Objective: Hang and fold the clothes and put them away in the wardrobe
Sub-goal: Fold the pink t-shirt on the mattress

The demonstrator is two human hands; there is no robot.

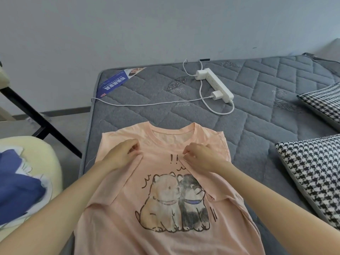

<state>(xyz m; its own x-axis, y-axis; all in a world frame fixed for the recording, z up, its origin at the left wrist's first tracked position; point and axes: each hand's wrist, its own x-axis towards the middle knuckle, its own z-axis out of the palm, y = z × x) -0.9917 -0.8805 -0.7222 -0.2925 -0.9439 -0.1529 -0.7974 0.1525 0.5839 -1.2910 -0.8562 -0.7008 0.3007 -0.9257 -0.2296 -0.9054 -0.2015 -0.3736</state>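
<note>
Shirt flat on mattress, print up. Left hand and right hand each pinch a folded-in sleeve below collar.

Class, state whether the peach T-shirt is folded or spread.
Partly folded: T-shirt sleeves turned inward, pinched by left hand and right hand; body spread flat.

Single head-worn wide-angle view, facing forward and down, close over the mattress (wall beyond)
</note>
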